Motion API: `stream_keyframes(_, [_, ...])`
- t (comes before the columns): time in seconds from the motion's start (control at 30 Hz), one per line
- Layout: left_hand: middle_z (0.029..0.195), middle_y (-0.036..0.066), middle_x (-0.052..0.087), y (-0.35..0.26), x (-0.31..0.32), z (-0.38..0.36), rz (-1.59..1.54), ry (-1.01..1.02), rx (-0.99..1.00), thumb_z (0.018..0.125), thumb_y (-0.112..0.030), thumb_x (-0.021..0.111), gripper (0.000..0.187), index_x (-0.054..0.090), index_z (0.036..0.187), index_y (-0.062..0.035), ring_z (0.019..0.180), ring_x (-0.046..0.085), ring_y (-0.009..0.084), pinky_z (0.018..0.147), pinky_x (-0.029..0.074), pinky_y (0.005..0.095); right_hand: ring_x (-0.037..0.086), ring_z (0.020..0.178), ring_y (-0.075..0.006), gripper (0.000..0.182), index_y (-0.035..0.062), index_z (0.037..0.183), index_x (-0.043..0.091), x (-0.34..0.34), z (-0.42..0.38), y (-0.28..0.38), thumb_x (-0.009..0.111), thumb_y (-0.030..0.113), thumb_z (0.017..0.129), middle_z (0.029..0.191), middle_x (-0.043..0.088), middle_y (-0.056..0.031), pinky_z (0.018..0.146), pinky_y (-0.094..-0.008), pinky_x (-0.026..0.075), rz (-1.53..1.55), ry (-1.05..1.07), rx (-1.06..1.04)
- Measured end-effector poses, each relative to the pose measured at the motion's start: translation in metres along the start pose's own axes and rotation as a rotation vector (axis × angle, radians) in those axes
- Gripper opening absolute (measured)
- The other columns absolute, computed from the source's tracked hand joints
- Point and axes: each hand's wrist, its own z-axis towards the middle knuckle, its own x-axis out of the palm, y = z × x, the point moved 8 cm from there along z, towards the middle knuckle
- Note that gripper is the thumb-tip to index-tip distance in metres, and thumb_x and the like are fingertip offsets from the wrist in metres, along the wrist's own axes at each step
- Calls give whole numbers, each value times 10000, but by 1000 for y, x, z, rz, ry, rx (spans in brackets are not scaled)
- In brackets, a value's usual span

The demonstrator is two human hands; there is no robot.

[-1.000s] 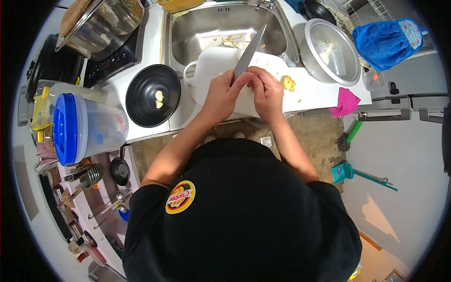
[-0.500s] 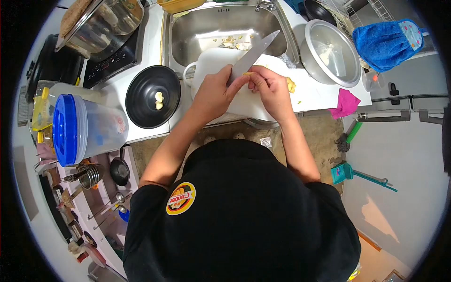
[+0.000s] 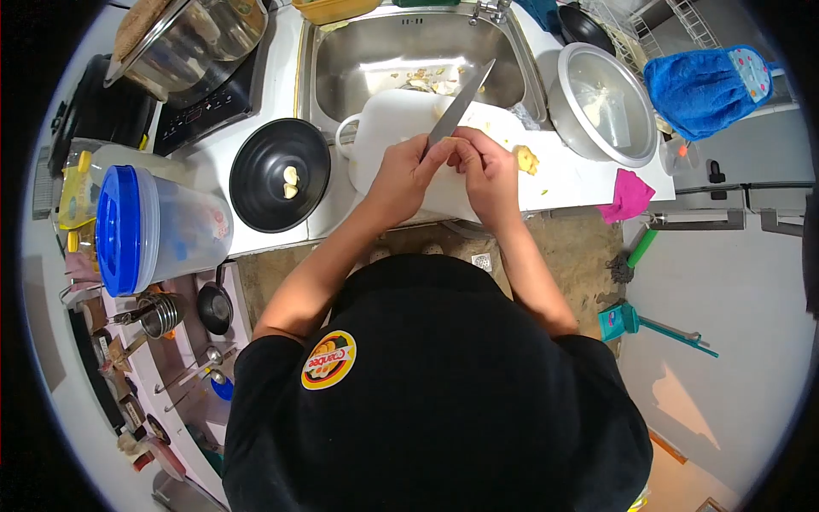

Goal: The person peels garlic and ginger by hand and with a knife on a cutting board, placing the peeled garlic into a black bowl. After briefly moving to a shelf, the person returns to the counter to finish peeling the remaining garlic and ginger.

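My left hand (image 3: 401, 175) is closed around the handle of a kitchen knife (image 3: 461, 104), whose blade slants up and right over the white cutting board (image 3: 380, 128). My right hand (image 3: 490, 175) meets it, fingers pinched together near the base of the blade. Whatever those fingers hold is hidden; a small pale-yellow bit barely shows between the hands. A knobbly piece of ginger (image 3: 526, 160) lies just right of my right hand. To the left, a black bowl (image 3: 247, 175) holds peeled garlic cloves (image 3: 291, 182).
Behind the board is a steel sink (image 3: 337, 77) with peel scraps in it. A large metal bowl (image 3: 570, 115) stands at the right, near a pink cloth (image 3: 630, 194). At the left are a blue-lidded container (image 3: 119, 230) and a steel pot (image 3: 205, 47) on a cooktop.
The knife blade has tilted more upright and its tip has shifted left and slightly down. My right hand has curled closer to my left, covering the small yellow piece that showed between them.
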Motion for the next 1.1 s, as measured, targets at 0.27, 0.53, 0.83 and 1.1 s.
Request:
stream_keyframes(0.27, [589, 45, 501, 7, 1, 3, 396, 229, 64, 961, -374, 526, 409, 606, 855, 13, 581, 431, 101, 527, 353, 298, 547, 630, -85, 159, -39, 943, 645, 3, 2, -27, 540, 80, 934, 693, 615, -27, 597, -234, 456, 205, 414, 216])
stream_keyframes(0.53, [573, 84, 479, 17, -6, 9, 128, 27, -40, 959, -382, 531, 440, 588, 821, 32, 564, 406, 116, 516, 346, 301, 647, 669, -208, 146, -28, 1011, 631, 1, -7, -3, 591, 30, 882, 748, 658, -143, 596, -310, 495, -101, -62, -70])
stream_keyframes(0.83, [613, 182, 568, 14, -7, 9, 554, 17, 106, 912, -433, 569, 459, 511, 765, -2, 594, 565, 382, 536, 408, 436, 639, 638, -242, 90, -25, 901, 633, 3, -9, -10, 622, 52, 855, 729, 652, -166, 578, -315, 481, -371, -48, -97])
stream_keyframes(1.1, [590, 178, 548, 24, 0, 8, 418, 151, 29, 932, -428, 543, 460, 574, 781, 5, 555, 551, 335, 547, 404, 406, 601, 698, -98, 244, -16, 1068, 631, -3, 3, -21, 656, 89, 849, 816, 641, -101, 643, -290, 485, -113, 218, 117])
